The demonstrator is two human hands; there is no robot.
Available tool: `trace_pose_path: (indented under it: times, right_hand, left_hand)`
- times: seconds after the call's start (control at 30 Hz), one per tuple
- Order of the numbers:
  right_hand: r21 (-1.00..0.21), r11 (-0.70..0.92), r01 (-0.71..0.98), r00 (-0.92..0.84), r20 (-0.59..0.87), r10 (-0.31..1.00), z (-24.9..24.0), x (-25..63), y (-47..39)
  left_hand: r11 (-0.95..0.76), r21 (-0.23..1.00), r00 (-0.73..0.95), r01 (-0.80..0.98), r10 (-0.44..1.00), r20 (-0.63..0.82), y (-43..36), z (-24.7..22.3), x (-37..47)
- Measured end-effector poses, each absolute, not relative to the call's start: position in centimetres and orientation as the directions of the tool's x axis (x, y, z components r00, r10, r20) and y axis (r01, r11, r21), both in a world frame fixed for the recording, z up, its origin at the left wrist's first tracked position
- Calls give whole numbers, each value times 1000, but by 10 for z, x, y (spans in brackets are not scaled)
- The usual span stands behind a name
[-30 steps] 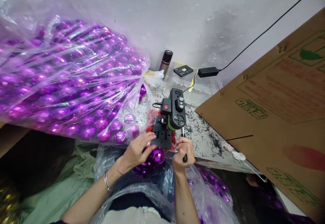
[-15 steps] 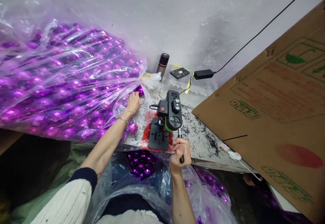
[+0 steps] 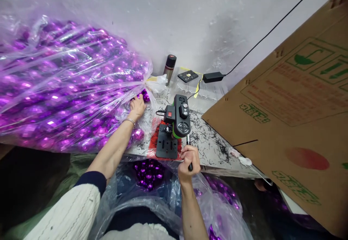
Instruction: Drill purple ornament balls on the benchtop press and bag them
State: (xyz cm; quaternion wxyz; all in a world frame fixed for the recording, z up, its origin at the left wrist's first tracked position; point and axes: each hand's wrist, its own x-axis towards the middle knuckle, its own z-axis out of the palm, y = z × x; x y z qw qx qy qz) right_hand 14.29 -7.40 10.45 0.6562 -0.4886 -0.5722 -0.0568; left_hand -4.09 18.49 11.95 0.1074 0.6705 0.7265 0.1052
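Observation:
My left hand [image 3: 137, 106] reaches to the opening of a big clear bag [image 3: 67, 84] full of shiny purple balls, its fingers bent against a purple ball [image 3: 146, 95]; whether it grips the ball is hidden. My right hand [image 3: 189, 159] is wrapped round the black handle [image 3: 190, 166] of a small black and green machine [image 3: 181, 116]. This machine stands on a black base plate [image 3: 166, 143] over a red patch of the table. Another purple ball [image 3: 138, 134] lies below my left wrist.
A dark bottle [image 3: 170, 67], a phone [image 3: 187, 75] and a black power adapter [image 3: 213, 77] stand or lie behind the machine. Black scraps litter the table [image 3: 201, 149]. A large cardboard box [image 3: 272, 124] leans in at the right. An open plastic bag with purple balls [image 3: 149, 174] hangs in front.
My left hand has shifted slightly left along the bag's opening. The whole view has moved a little, and my right hand stays on the handle.

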Motion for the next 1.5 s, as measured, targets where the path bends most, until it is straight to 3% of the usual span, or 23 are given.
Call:
trace_pose_path:
  times: [0.13, 0.27, 0.4, 0.5, 0.6, 0.87, 1.03, 1.23, 1.5]
  right_hand:
    - [-570, 518, 638, 330, 810, 485, 106, 143, -73]
    - [-547, 531, 648, 311, 826, 471, 111, 142, -72]
    - [-534, 552, 641, 298, 835, 462, 116, 142, -71]
    - [-540, 561, 628, 302, 833, 463, 121, 143, -70]
    - [-558, 550, 621, 318, 821, 474, 128, 143, -69]
    - [-566, 551, 613, 335, 818, 468, 140, 145, -67]
    - [-535, 555, 637, 290, 833, 471, 142, 145, -69]
    - [-541, 550, 636, 295, 829, 475, 141, 143, -69]
    - [-550, 533, 643, 291, 819, 494, 137, 143, -71]
  left_hand:
    - [112, 396, -113, 911, 993, -20, 186, 126, -45]
    - [61, 641, -72, 765, 997, -9, 180, 136, -60]
    - [4, 912, -1, 411, 1000, -3, 157, 150, -82]
    - [72, 993, 124, 89, 989, -83, 117, 161, -98]
    - [124, 987, 224, -105, 970, -98, 64, 165, -106]
    - [324, 899, 411, -293, 892, -188, -33, 116, -68]
    - [496, 786, 458, -370, 833, -311, -44, 96, -41]
    - [536, 759, 417, -369, 825, -381, -35, 78, -38]
    - [531, 687, 426, -496, 838, -340, -18, 79, -42]
